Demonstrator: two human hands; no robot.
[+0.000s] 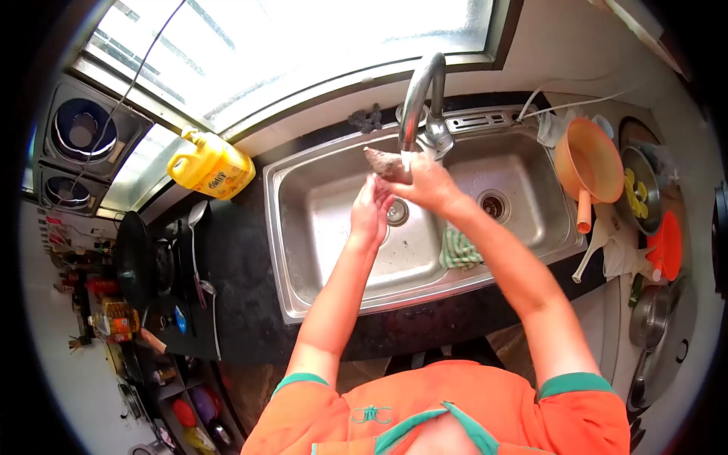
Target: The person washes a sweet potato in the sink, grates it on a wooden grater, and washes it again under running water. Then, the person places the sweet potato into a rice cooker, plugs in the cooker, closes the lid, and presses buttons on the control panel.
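Observation:
Under the faucet (413, 110), my right hand (431, 184) is closed around a tapered, rough, pinkish-brown lump (385, 164). It looks like a root vegetable, but I cannot tell its exact kind. Its pointed end sticks out to the left of my fingers. Just below, my left hand (370, 208) is held palm inward with the fingers stretched out, near or touching the lump's underside. Both hands are above the left part of the steel double sink (318, 205). A green-and-white striped cloth (459, 250) lies by the divider, below my right forearm.
A yellow jug (211, 167) stands left of the sink. Ladles (196, 216) and a dark wok (135, 254) lie on the black counter (235, 258). An orange dipper (588, 163), a pan with yellow pieces (637, 193) and a red bowl (667, 246) are at right.

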